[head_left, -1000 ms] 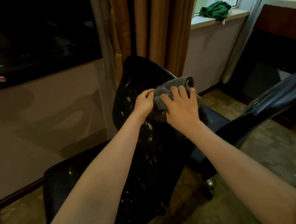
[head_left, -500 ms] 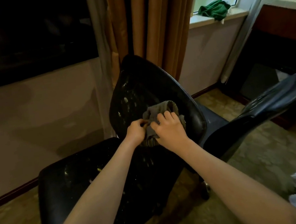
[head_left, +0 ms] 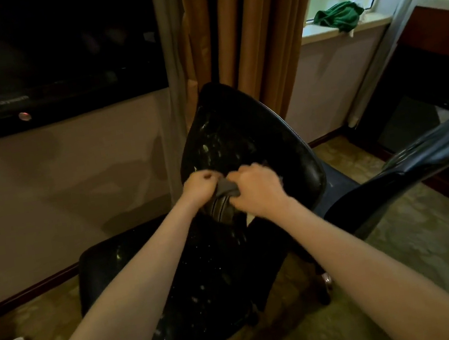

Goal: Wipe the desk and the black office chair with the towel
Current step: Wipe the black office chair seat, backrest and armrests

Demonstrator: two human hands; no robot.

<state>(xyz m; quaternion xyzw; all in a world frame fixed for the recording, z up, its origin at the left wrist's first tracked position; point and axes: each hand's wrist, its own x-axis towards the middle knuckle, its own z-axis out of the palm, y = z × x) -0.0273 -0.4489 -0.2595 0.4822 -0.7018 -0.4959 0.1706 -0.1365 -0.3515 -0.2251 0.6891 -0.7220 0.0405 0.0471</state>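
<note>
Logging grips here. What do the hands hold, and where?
The grey towel: the left hand grips its left end, the right hand its right, against the black office chair.

I count one left hand (head_left: 201, 186) and one right hand (head_left: 258, 189), so two hands. There is one grey towel (head_left: 226, 189), one black office chair (head_left: 242, 138), one green cloth (head_left: 337, 17), one brown curtain (head_left: 249, 35) and one dark screen (head_left: 50, 64). One more black padded shape (head_left: 432, 147) shows at the right.

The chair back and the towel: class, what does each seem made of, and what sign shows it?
Chair back: probably black leather or vinyl, glossy, with sheen and pale specks. Towel: soft grey cloth, matte, bunched in folds between the left hand and right hand.
</note>
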